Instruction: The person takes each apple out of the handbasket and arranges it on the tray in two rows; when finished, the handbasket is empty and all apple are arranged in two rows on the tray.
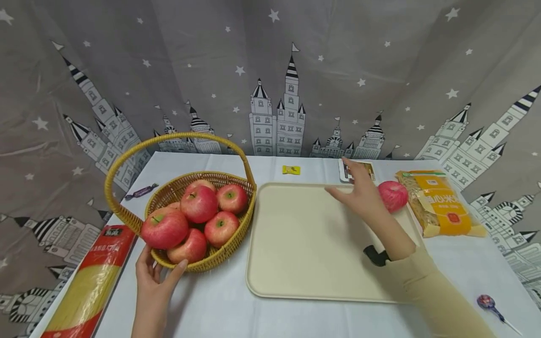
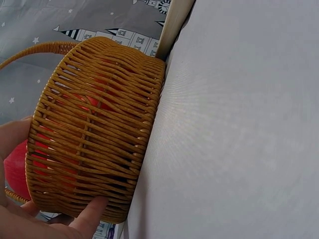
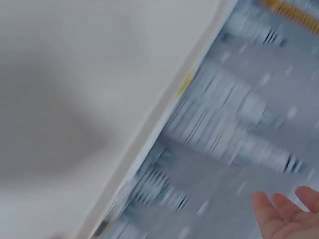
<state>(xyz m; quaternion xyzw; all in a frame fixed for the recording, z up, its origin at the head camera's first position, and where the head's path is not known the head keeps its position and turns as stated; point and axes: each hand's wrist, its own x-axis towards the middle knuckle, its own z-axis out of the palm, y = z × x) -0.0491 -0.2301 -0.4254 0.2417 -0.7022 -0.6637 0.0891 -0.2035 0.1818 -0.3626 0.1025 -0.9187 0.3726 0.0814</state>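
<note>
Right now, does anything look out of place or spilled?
Only mildly: one apple sits alone at the tray's far right corner, while the other apples are heaped in the basket. Nothing looks spilled.

A curtained-off tabletop set here, grey castle-and-star curtain (image 1: 203, 56) all across the far side, white-covered table (image 1: 220, 310) near!

Light is soft, shadows faint, the right wrist view blurred.

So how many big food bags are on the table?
2: a red bag left of the basket and an orange bag right of the tray. One behind the basket could be hidden.
</note>
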